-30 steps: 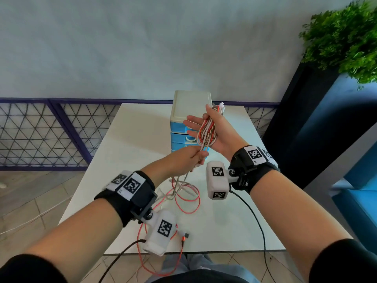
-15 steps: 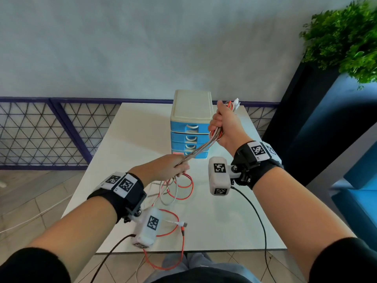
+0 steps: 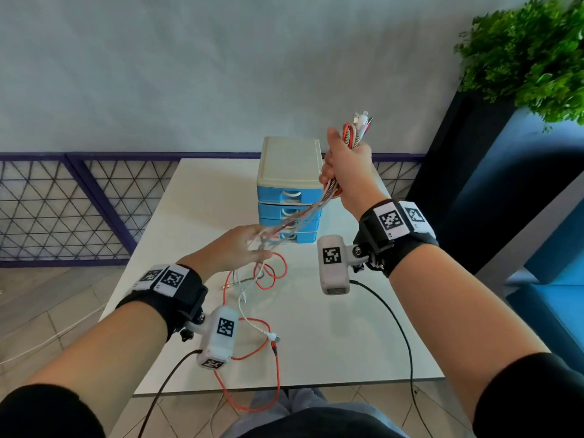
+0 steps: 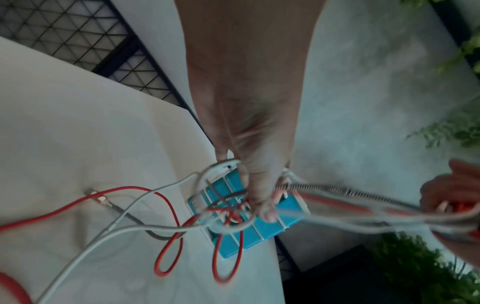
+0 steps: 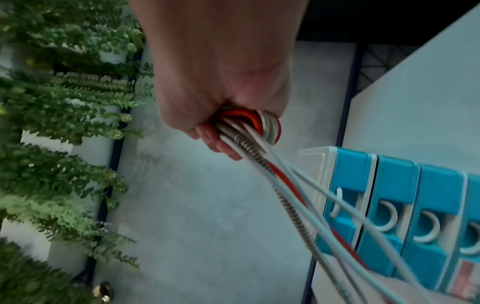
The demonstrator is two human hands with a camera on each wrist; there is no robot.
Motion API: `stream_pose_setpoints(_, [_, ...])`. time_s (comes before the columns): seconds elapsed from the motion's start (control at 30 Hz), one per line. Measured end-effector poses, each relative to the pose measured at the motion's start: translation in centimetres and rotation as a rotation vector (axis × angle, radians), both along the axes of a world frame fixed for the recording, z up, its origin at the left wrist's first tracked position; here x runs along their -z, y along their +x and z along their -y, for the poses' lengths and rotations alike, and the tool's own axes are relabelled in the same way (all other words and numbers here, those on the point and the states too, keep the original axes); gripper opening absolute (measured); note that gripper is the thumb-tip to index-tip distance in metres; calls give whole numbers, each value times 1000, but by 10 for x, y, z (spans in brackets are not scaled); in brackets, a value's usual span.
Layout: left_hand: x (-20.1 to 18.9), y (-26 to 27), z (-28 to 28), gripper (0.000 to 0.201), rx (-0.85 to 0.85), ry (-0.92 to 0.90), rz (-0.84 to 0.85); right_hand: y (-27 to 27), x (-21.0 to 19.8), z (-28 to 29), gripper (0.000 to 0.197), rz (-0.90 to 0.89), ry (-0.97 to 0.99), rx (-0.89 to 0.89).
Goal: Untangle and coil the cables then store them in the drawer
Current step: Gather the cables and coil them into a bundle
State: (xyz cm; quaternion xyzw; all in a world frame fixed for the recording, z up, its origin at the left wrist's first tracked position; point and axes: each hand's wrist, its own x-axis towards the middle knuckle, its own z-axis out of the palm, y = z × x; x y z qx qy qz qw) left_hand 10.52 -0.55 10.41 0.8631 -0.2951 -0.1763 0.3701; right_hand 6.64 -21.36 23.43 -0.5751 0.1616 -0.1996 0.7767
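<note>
A: Where are the cables (image 3: 297, 216)?
B: Partly coiled in the right hand (image 3: 346, 172), clenched around them beside the drawer unit (image 3: 289, 165). Strands slant to the left hand (image 3: 234, 251), grip unclear.
A: Remaining?
B: Loose tails lie before the unit; every drawer looks closed.

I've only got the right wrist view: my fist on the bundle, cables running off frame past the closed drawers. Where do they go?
Observer: Down to the left hand; the cables pass between its fingers.
Operator: Any slack beyond that hand?
Observer: Yes. A red loop hangs over the near edge of the table.
Operator: And where are the plugs?
Observer: Several plug ends stick up out of the top of the right hand.
</note>
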Motion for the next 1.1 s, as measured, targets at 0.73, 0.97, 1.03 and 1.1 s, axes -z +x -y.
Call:
stream_pose_setpoints(0.73, [-10,2,-22,15,-205,-157,24,-3,18,23,31,-15,1,86])
stream_pose_setpoints(0.97, [-23,-21,17,27,-139,-218,109,-4,28,-2,32,18,152,-144])
stream_pose_setpoints(1.03, [-42,-29,36,34,-114,-355,38,-3,31,-11,34,8,175,-196])
stream_pose_setpoints(1.1, [-54,-33,49,55,-15,-321,-84,-3,32,-17,34,11,218,-237])
